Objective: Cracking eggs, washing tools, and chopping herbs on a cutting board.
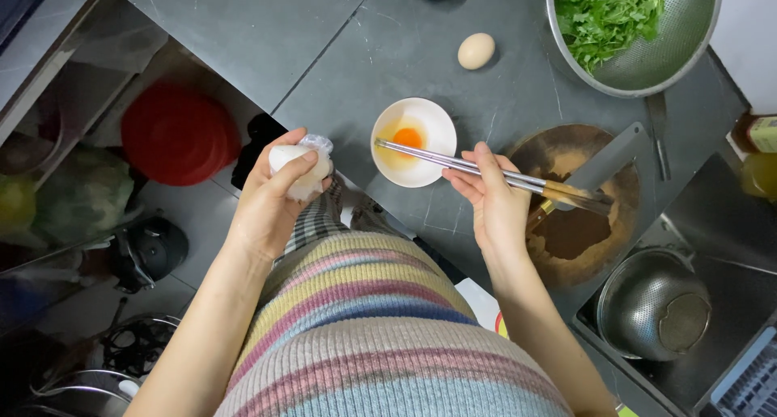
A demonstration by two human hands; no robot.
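Holding an empty eggshell in curled fingers off the bench edge, the left hand is closed around it; the right hand pinches metal chopsticks over a white bowl holding a cracked egg, with a whole egg beyond.

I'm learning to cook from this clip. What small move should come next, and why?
Probably lower the chopsticks into the bowl and beat. The egg lies whole-yolked in it, the right hand holds the tips over its rim, and the left hand holds the empty shell.
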